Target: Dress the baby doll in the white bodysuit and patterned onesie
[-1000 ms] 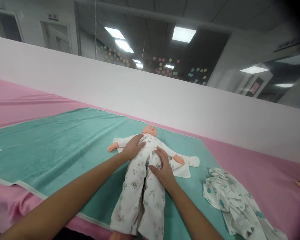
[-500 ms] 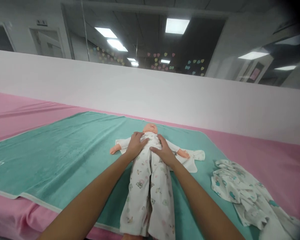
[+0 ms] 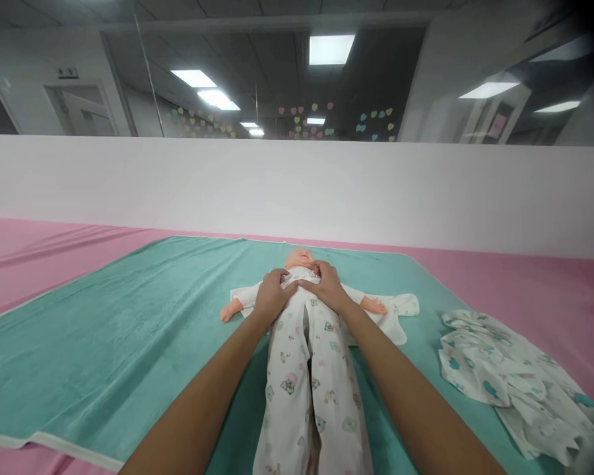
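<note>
While a pale plastic baby doll (image 3: 299, 258) lies on the teal towel (image 3: 129, 316), the printed white romper's (image 3: 309, 369) collar is pinched by left hand (image 3: 272, 295) and right hand (image 3: 327, 287), crumpled patterned cloth (image 3: 505, 376) well apart.

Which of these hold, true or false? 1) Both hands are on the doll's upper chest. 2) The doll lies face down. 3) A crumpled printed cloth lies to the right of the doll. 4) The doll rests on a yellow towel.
1) True: the left hand and right hand meet at the collar of the doll.
2) False: it lies face up.
3) True: the crumpled cloth lies apart from the doll.
4) False: the towel is teal, over a pink sheet.
</note>
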`<action>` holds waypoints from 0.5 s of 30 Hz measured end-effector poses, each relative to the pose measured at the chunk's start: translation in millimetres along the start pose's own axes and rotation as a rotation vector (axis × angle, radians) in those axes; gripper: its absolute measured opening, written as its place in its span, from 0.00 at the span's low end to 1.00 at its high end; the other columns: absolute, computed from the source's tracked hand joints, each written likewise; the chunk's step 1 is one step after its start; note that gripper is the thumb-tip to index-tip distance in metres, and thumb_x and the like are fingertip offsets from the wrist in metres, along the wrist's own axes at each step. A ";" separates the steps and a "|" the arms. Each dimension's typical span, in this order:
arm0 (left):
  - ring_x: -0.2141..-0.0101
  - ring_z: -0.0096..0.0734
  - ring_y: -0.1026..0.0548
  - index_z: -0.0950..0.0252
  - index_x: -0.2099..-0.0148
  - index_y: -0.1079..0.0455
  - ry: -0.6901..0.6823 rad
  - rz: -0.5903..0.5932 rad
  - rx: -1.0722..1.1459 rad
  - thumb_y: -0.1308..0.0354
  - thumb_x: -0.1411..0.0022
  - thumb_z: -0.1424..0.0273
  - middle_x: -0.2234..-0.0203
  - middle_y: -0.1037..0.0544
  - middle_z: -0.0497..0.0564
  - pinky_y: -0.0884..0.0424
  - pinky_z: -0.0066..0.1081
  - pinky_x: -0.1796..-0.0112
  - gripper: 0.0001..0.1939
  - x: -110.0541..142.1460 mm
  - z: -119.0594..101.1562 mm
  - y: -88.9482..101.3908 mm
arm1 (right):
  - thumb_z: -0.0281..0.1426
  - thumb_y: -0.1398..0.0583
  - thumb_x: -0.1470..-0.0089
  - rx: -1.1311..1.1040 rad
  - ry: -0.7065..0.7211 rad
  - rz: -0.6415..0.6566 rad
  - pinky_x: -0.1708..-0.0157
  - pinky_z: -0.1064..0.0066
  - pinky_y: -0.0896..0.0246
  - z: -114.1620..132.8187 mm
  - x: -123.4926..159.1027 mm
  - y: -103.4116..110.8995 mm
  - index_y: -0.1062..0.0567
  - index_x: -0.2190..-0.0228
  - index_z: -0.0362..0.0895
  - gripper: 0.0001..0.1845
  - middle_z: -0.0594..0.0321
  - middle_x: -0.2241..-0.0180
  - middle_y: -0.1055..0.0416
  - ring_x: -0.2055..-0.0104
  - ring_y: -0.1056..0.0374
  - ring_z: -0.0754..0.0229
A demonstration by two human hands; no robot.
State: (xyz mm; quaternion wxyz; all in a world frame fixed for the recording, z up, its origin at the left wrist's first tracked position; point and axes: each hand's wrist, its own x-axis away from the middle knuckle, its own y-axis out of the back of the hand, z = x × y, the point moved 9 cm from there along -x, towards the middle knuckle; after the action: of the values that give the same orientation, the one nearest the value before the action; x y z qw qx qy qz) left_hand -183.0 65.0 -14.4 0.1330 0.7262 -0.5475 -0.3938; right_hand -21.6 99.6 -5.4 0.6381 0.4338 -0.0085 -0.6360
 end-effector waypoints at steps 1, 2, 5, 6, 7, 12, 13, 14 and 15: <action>0.61 0.36 0.31 0.61 0.55 0.36 -0.014 0.002 -0.019 0.47 0.44 0.61 0.65 0.29 0.51 0.36 0.31 0.63 0.16 0.1 -2.4 0.4 | 0.52 0.39 0.61 0.008 -0.003 0.001 0.57 0.62 0.46 0.6 0.3 0.3 0.34 0.58 0.48 0.31 0.61 0.62 0.35 0.59 0.42 0.55; 0.62 0.36 0.31 0.61 0.56 0.36 -0.029 0.001 -0.037 0.47 0.44 0.61 0.66 0.29 0.51 0.37 0.31 0.64 0.15 0.4 -4.6 1.1 | 0.53 0.39 0.61 0.013 -0.008 0.003 0.58 0.62 0.46 1.1 0.6 0.4 0.34 0.59 0.48 0.31 0.62 0.63 0.35 0.59 0.42 0.55; 0.64 0.36 0.30 0.61 0.57 0.36 -0.069 -0.001 -0.094 0.49 0.43 0.62 0.67 0.28 0.51 0.37 0.30 0.65 0.13 2.5 -9.6 2.1 | 0.53 0.40 0.61 0.028 -0.002 0.010 0.61 0.65 0.47 3.9 1.6 0.1 0.33 0.64 0.47 0.28 0.64 0.68 0.36 0.62 0.43 0.56; 0.65 0.35 0.30 0.61 0.57 0.36 -0.083 0.000 -0.113 0.50 0.42 0.61 0.67 0.28 0.51 0.38 0.30 0.66 0.13 3.6 -11.1 2.1 | 0.52 0.40 0.60 0.036 0.012 0.016 0.62 0.66 0.47 6.0 2.0 -0.1 0.33 0.67 0.46 0.25 0.64 0.69 0.36 0.63 0.43 0.57; 0.65 0.35 0.30 0.61 0.58 0.36 -0.099 0.000 -0.131 0.51 0.41 0.60 0.67 0.28 0.51 0.38 0.30 0.67 0.13 4.9 -12.7 2.1 | 0.52 0.40 0.59 0.044 0.027 0.018 0.63 0.67 0.48 8.5 2.7 0.1 0.33 0.70 0.46 0.23 0.65 0.70 0.37 0.64 0.43 0.58; 0.67 0.34 0.30 0.62 0.59 0.35 -0.150 0.006 -0.197 0.55 0.38 0.58 0.68 0.27 0.50 0.40 0.29 0.67 0.14 12.0 -19.5 2.7 | 0.51 0.42 0.55 0.050 0.109 -0.021 0.68 0.70 0.51 22.0 10.8 7.3 0.42 0.81 0.45 0.24 0.68 0.78 0.42 0.69 0.46 0.61; 0.67 0.34 0.31 0.62 0.60 0.35 -0.153 0.010 -0.198 0.55 0.38 0.58 0.68 0.27 0.50 0.40 0.29 0.68 0.15 13.0 -20.6 3.6 | 0.51 0.42 0.54 0.042 0.114 -0.027 0.68 0.71 0.51 22.9 13.3 8.5 0.44 0.83 0.44 0.25 0.68 0.79 0.44 0.70 0.46 0.62; 0.68 0.33 0.31 0.62 0.62 0.35 -0.157 0.018 -0.193 0.55 0.38 0.57 0.70 0.27 0.49 0.41 0.29 0.68 0.15 13.9 -21.9 4.8 | 0.51 0.43 0.54 0.029 0.101 -0.031 0.70 0.71 0.52 21.7 15.8 9.6 0.45 0.84 0.44 0.26 0.69 0.80 0.46 0.72 0.47 0.63; 0.69 0.33 0.32 0.62 0.65 0.35 -0.165 0.032 -0.180 0.55 0.39 0.56 0.71 0.28 0.48 0.41 0.29 0.69 0.16 14.7 -23.4 6.1 | 0.51 0.43 0.54 0.010 0.072 -0.031 0.71 0.72 0.53 18.3 18.4 10.5 0.47 0.84 0.44 0.27 0.69 0.81 0.48 0.73 0.48 0.64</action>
State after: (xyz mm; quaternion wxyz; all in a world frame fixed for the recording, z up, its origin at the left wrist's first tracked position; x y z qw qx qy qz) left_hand -169.1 44.0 -1.6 0.1583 0.6676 -0.5308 -0.4975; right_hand -19.9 72.7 2.0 0.6259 0.4597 0.0179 -0.6297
